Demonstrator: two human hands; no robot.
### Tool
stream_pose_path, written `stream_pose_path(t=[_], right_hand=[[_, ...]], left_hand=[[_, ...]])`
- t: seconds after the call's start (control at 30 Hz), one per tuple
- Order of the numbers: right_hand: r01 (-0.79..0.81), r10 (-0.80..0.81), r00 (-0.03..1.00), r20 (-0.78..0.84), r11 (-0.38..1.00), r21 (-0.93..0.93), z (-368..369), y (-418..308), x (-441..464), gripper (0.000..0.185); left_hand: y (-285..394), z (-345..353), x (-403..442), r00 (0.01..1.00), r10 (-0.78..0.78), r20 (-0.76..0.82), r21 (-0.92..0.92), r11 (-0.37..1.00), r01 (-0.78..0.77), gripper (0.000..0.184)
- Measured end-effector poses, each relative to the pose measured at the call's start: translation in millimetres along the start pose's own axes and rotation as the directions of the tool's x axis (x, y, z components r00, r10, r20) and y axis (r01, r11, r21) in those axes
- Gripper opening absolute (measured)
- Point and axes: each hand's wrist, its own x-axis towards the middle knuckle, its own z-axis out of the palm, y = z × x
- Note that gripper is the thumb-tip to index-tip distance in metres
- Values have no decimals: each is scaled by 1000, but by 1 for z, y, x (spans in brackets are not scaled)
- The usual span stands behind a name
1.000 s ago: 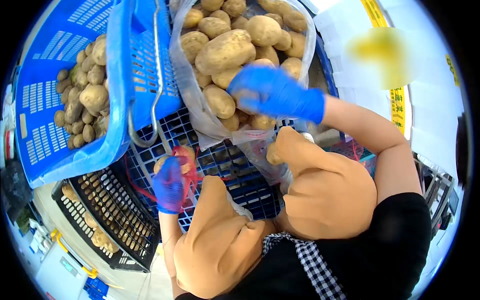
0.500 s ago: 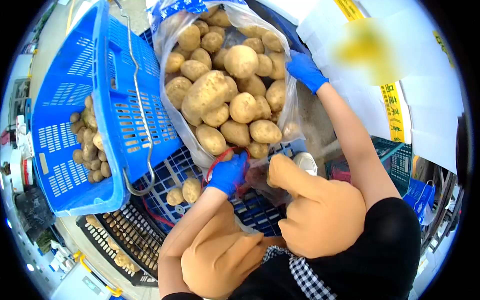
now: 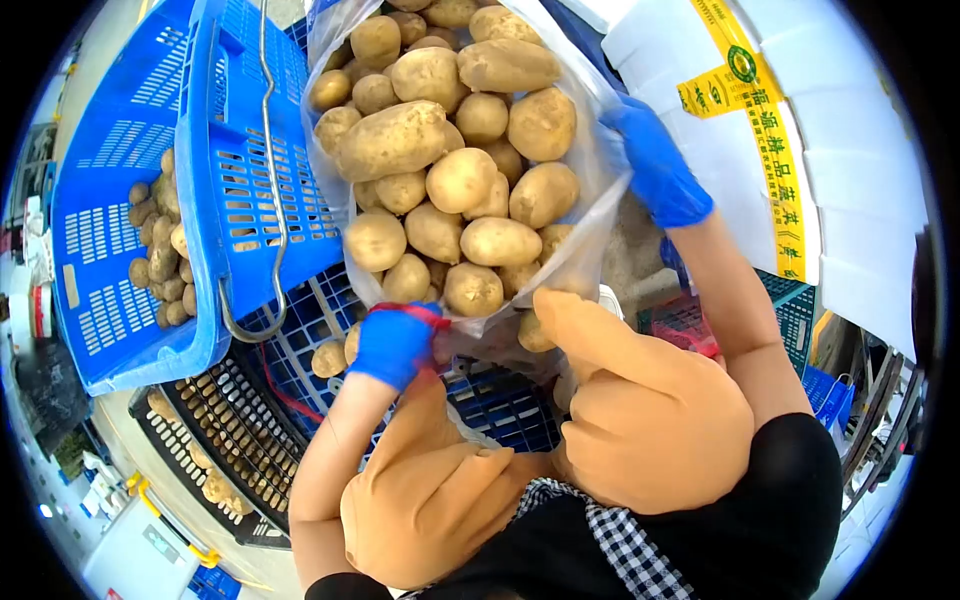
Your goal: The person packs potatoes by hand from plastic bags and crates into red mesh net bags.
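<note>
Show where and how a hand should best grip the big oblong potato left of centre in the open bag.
Grip the big oblong potato across its middle, coming from above, thumb and fingers on its long sides. It lies lengthwise atop the pile, upper face exposed; its length makes an end-to-end grip look awkward.

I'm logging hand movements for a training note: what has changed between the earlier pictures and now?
The right hand has left the potatoes in the bag and taken hold of its right side. The left hand has moved from the loose potatoes to the bag's near edge, the red net still with it. The blue basket remains left of the bag.
</note>
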Motion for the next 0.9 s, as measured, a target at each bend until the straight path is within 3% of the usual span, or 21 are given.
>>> stream_pose_path(t=[0.07, 0.13, 0.17, 0.2, 0.27, 0.33, 0.37, 0.4, 0.47, 0.5, 0.6, 0.63, 0.7, 0.8, 0.87, 0.9], right_hand=[[-70, 70, 998, -6, 997, 45, 3, -10, -22, 30], [-178, 180, 983, -32, 982, 55, 4, -11, -39, 32], [-201, 196, 978, 77, 977, 67, -10, 7, -37, 32], [-226, 210, 960, 184, 971, 73, -23, 24, -35, 32], [-224, 221, 972, 77, 974, 37, -11, 35, -41, 31], [-229, 268, 962, 50, 894, -386, -17, 46, -41, 30], [-201, 268, 963, 33, 792, -577, -21, 50, -34, 30], [-67, 163, 986, 39, 596, -800, -25, 54, -26, 31], [145, 5, 989, 145, 17, -989, -35, 66, -21, 33], [329, -354, 876, 326, -55, -943, -41, 78, -24, 38], [525, -594, 604, 532, -206, -826, 8, 28, -25, 41], [693, -468, 561, 683, -185, -697, 14, 36, -22, 42], [924, -218, 359, 907, -54, -379, 17, 66, -9, 46], [861, 286, 492, 822, -297, -412, 18, 104, -3, 50], [886, 245, 433, 867, -295, -358, 18, 109, 3, 49], [895, 222, 404, 887, -299, -332, 18, 109, 4, 49]], left_hand=[[-17, -10, -21, 997, 73, -24, 66, 995, -72, 10], [-23, -29, -43, 997, -11, 82, 82, 997, 4, 10], [-26, -27, -54, 979, -84, 188, 198, 979, 46, 11], [-18, -37, -61, 995, -53, 81, 84, 995, 46, 11], [-16, -32, -62, 985, -94, 144, 59, 994, 87, 18], [-23, 29, -68, 967, -103, 234, 15, 995, 103, 19], [-28, 54, -64, 960, -104, 261, 1, 994, 108, 20], [-23, 62, -61, 986, -43, 159, -117, 991, 62, 19], [-24, 84, -55, 941, -28, 337, 1, 1000, 29, 17], [-22, 82, -52, 960, -28, 277, -26, 999, 37, 17], [-21, 72, -52, 988, -39, 147, -56, 997, 48, 16], [-23, 72, -54, 990, -32, 135, -34, 999, 37, 15], [-22, 66, -54, 984, -33, 173, 0, 999, 33, 11], [-16, 38, -61, 991, -132, 22, -74, 988, 133, 12], [-24, 24, -75, 963, -251, -94, -151, 960, 235, 20], [-23, 12, -79, 944, -233, -233, -185, 964, 192, 21]])
